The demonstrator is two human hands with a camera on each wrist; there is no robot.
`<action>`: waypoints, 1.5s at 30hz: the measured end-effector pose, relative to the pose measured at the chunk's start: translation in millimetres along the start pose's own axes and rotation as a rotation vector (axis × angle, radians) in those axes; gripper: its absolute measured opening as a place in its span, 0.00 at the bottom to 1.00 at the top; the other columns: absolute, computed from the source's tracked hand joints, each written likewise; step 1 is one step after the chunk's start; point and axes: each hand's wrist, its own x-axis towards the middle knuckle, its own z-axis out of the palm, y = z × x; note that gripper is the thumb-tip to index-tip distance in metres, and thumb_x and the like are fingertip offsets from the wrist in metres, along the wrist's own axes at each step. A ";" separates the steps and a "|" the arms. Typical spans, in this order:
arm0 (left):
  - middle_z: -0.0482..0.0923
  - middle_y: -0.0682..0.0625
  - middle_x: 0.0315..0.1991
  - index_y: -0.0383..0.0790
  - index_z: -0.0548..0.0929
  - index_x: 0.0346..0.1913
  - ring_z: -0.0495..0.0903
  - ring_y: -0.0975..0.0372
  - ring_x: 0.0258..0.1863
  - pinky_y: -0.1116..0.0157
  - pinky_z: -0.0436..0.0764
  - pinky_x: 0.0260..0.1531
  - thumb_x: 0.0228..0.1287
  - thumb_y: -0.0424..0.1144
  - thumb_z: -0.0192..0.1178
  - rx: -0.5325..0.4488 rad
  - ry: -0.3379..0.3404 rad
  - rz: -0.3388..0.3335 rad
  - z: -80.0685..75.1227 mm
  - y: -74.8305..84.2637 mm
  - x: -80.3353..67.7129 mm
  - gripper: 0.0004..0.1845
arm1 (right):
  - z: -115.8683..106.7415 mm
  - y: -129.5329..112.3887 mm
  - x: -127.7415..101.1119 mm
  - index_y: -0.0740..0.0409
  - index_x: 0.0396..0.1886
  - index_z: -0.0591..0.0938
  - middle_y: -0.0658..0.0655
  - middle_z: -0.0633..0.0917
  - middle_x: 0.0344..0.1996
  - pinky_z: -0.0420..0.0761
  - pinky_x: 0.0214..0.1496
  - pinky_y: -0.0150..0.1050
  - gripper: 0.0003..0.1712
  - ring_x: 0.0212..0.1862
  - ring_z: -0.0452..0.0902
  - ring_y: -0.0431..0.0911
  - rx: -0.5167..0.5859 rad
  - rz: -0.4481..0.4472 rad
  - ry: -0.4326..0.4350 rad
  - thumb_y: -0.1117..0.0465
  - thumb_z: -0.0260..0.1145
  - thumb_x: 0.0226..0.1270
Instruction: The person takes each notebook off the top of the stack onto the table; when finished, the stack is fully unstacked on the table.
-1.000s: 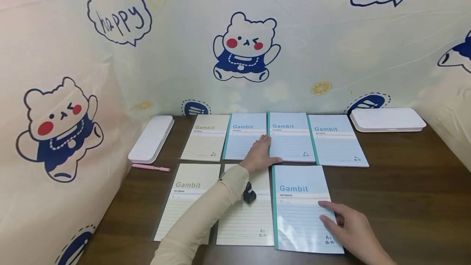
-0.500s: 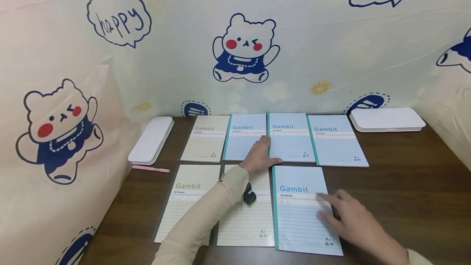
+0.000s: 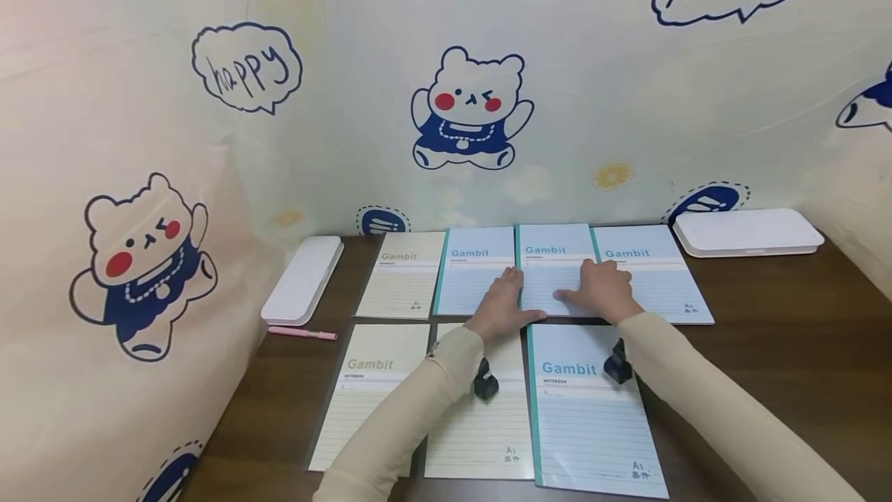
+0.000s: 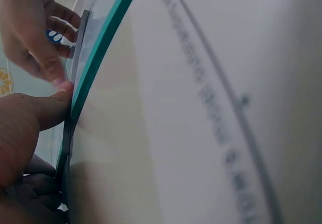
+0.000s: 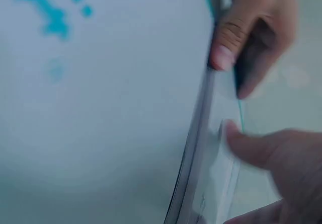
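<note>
Gambit notebooks lie in two rows, cream ones at left and blue ones at right. My left hand rests at the seam between the second back notebook, a blue one, and the third back notebook, its thumb along the third one's near edge. My right hand lies over the right side of that third notebook, fingers reaching onto the fourth back notebook. Under my right forearm is the front blue notebook. In the left wrist view my left thumb is at the notebook edges.
A white case and a pink pen lie at the left; another white case is at the back right. A cream notebook and a second cream notebook lie in front. A printed curtain hangs behind.
My right hand has left the front blue notebook and moved forward and left to the back row. My left hand stays in place. The head view has shifted slightly.
</note>
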 end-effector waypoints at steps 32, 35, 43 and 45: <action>0.49 0.42 0.69 0.37 0.55 0.68 0.44 0.55 0.69 0.59 0.48 0.66 0.50 0.56 0.64 -0.046 -0.009 0.049 2.3 0.1 0.9 0.47 | -3.6 21.0 16.7 0.73 0.63 0.55 0.77 0.68 0.52 0.68 0.51 0.61 0.55 0.53 0.64 0.71 0.221 0.097 -0.043 0.52 0.75 0.43; 0.49 0.42 0.69 0.37 0.55 0.68 0.44 0.55 0.69 0.60 0.47 0.66 0.49 0.57 0.64 -0.034 -0.016 0.037 2.0 0.3 0.0 0.48 | -7.5 26.1 15.8 0.71 0.63 0.56 0.76 0.68 0.53 0.67 0.52 0.61 0.52 0.54 0.64 0.70 0.244 0.095 -0.047 0.54 0.74 0.45; 0.47 0.42 0.70 0.34 0.55 0.68 0.42 0.56 0.70 0.62 0.46 0.66 0.50 0.59 0.62 -0.001 -0.042 0.020 -0.7 0.1 -3.5 0.49 | -31.4 36.8 10.7 0.62 0.58 0.68 0.73 0.66 0.57 0.68 0.48 0.57 0.28 0.48 0.66 0.62 0.326 0.046 -0.047 0.60 0.63 0.58; 0.47 0.41 0.70 0.34 0.55 0.68 0.43 0.56 0.70 0.61 0.47 0.66 0.50 0.59 0.62 0.004 -0.033 0.025 -1.1 -0.9 -2.9 0.49 | -40.3 38.2 8.4 0.62 0.56 0.71 0.72 0.66 0.56 0.69 0.47 0.55 0.24 0.47 0.64 0.60 0.379 0.035 -0.055 0.61 0.60 0.60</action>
